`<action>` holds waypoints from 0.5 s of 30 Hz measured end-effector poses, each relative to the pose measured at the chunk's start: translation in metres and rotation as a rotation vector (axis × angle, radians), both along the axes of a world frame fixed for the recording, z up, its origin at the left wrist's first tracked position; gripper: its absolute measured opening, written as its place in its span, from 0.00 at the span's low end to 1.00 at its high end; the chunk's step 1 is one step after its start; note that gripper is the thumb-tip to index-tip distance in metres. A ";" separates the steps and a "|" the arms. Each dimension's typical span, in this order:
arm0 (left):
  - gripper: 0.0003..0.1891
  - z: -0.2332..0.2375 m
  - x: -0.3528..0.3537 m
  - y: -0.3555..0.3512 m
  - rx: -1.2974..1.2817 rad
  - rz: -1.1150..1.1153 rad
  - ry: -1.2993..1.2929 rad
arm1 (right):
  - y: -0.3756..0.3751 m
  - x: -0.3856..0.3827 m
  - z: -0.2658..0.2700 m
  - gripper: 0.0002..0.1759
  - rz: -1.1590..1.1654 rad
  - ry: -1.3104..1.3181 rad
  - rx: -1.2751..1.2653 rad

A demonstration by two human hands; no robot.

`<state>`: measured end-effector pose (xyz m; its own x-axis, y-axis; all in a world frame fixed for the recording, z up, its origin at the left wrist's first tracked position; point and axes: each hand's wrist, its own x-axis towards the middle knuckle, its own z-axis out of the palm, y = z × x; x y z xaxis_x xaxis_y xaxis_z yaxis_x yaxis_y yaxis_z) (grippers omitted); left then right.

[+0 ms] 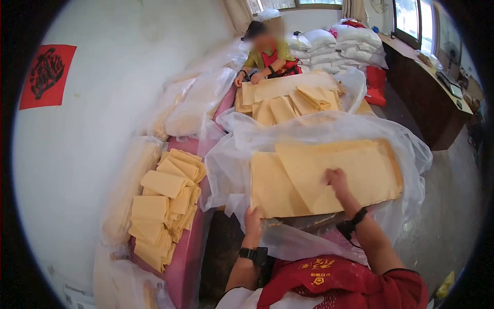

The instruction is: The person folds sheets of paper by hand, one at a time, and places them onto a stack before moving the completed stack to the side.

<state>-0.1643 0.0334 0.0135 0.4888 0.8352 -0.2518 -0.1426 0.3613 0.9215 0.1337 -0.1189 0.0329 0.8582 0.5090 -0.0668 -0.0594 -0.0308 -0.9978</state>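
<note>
A stack of wide yellow sheets [360,159] lies on clear plastic [411,149] in front of me. One top sheet [303,175] sits askew over the others, its lower corner near the stack's front edge. At the stack's front left corner, my left hand [253,221] has its fingers on the sheet edge, thumb side up. My right hand [337,181] is closed above the middle of the askew sheet, somewhat blurred; whether it pinches anything is hidden.
Folded yellow sheets [157,198] are piled on a pink surface [188,257] at left. Across the table a co-worker [270,54] handles another sheet stack [288,87]. White sacks [334,46] stand behind; a dark wooden counter [417,87] is at right.
</note>
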 end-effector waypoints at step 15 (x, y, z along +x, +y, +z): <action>0.27 0.026 0.083 -0.026 1.628 -0.157 0.609 | -0.196 0.008 -0.099 0.07 -0.278 0.365 0.128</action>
